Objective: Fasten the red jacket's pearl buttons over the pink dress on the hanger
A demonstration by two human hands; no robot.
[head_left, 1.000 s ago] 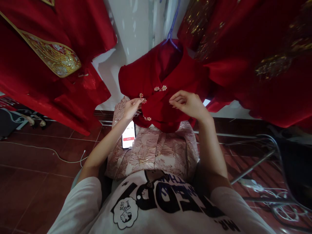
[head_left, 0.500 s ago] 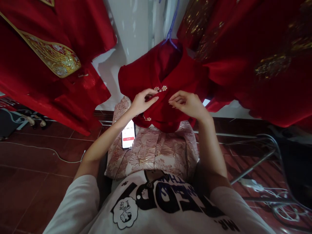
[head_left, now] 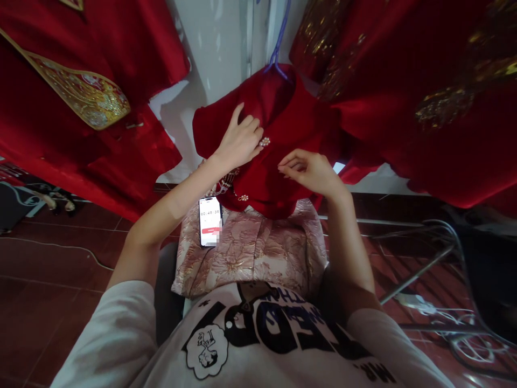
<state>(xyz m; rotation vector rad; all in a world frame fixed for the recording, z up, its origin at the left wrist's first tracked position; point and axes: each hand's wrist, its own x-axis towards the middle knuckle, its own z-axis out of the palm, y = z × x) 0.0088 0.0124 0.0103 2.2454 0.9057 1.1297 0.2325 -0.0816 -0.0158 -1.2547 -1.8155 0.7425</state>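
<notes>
Your left hand (head_left: 239, 141) is lying on the chest of the small red jacket (head_left: 274, 161), its fingers (head_left: 247, 125) loosely spread and pressing flat on the cloth, not clamped on anything; the fingertips are resting just beside a gold flower-shaped button (head_left: 264, 142). Your right hand (head_left: 309, 171) is hovering at the jacket's front edge with its fingers (head_left: 287, 167) curled in and drawn together; whether they are pinching the cloth, you cannot tell from here.

The jacket is hanging in front of you on a purple hanger (head_left: 278, 46), its hem falling to your lap. More gold buttons (head_left: 243, 198) are showing lower down its front.

Under the jacket, a folded pink brocade garment (head_left: 258, 253) is lying across your lap, and a phone (head_left: 210, 221) with a lit screen is resting on its left part, just below your left forearm.

Around you, large red garments are hanging on both sides: the one on the left (head_left: 81, 91) is carrying a gold embroidered trim (head_left: 86, 97), the one on the right (head_left: 424, 97) is showing dim gold embroidery. A white wall (head_left: 218, 48) is standing behind the jacket. The floor (head_left: 52, 280) is dark red tile, with a white cable (head_left: 60, 249) trailing over it on the left and a wire frame (head_left: 456, 280) standing on the right.
</notes>
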